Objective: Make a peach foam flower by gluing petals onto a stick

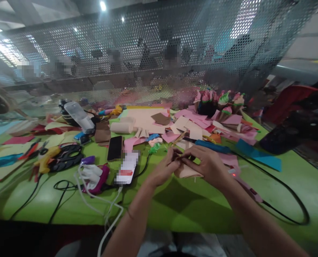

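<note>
Close above the green table, my left hand and my right hand meet at a small peach-coloured piece of sheet material. It looks folded or curled, like craft foam or felt. The fingers of both hands are closed and pinch its upper edge. My fingers cover part of the piece, and any smaller thing between the fingertips is hidden. Just behind my right hand lies a blue-handled tool. A green clip-like object is beyond my left hand.
Coloured sheet scraps cover the back, near ice-cream-shaped crafts. Left are a dark phone, a lit phone, a magenta power strip and a yellow glue gun. A black cord loops at right.
</note>
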Tool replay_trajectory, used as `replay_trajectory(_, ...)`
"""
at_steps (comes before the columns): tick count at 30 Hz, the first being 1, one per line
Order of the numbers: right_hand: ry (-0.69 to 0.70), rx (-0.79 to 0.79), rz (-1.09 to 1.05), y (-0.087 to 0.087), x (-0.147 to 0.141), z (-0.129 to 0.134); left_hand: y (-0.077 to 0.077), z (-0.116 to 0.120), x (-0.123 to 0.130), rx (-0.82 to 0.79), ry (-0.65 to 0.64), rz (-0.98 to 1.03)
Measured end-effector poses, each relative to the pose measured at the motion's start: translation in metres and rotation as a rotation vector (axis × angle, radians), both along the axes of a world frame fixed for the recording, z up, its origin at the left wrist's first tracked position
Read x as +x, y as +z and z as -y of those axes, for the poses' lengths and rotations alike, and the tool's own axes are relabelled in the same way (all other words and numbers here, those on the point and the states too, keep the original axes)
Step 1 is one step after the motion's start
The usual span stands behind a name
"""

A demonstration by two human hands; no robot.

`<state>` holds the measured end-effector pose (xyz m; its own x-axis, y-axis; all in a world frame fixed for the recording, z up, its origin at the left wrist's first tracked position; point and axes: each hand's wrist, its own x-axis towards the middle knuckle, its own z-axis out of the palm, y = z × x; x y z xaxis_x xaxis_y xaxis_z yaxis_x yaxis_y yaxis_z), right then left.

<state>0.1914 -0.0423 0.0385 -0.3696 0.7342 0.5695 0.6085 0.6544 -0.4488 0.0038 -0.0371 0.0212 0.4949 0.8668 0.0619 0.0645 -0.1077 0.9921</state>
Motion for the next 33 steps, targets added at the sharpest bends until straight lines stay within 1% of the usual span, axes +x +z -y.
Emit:
replay_trajectory(4,0.019,0.095,0.067,-0.003,0.000,-0.001,0.000,0.001,0.001,-0.028,-0.030,0.003)
replay_trajectory(6,0.033,0.102,0.084,-0.002,0.000,-0.001,-0.001,0.000,0.002,-0.043,-0.038,-0.004)
replay_trajectory(8,0.047,0.070,0.066,0.000,-0.001,-0.001,-0.004,-0.001,0.002,-0.073,-0.041,0.023)
replay_trajectory(10,0.086,-0.025,0.000,0.002,0.000,-0.001,-0.007,-0.002,0.004,-0.108,-0.028,0.082)
replay_trajectory(12,0.102,-0.131,-0.125,0.003,0.000,-0.001,-0.010,-0.004,0.005,-0.152,0.025,0.164)
replay_trajectory(16,-0.027,-0.246,-0.431,0.001,0.001,-0.001,-0.014,-0.010,0.009,-0.232,0.225,0.308)
replay_trajectory(17,-0.040,-0.280,-0.488,0.000,0.001,-0.001,-0.014,-0.012,0.010,-0.236,0.269,0.332)
replay_trajectory(19,-0.021,-0.360,-0.550,-0.001,-0.002,0.001,-0.016,-0.013,0.011,-0.221,0.323,0.362)
replay_trajectory(21,-0.002,-0.402,-0.537,-0.002,-0.007,0.003,-0.016,-0.013,0.012,-0.191,0.336,0.361)
replay_trajectory(23,-0.037,-0.377,-0.495,-0.003,-0.012,0.006,-0.016,-0.012,0.013,-0.165,0.340,0.329)
replay_trajectory(27,-0.126,-0.268,-0.451,-0.009,-0.020,0.006,-0.015,-0.008,0.014,-0.144,0.356,0.248)
replay_trajectory(30,-0.124,-0.192,-0.418,-0.014,-0.020,0.003,-0.014,-0.008,0.015,-0.121,0.343,0.201)
replay_trajectory(33,-0.115,-0.146,-0.360,-0.015,-0.017,0.000,-0.015,-0.010,0.014,-0.111,0.320,0.167)
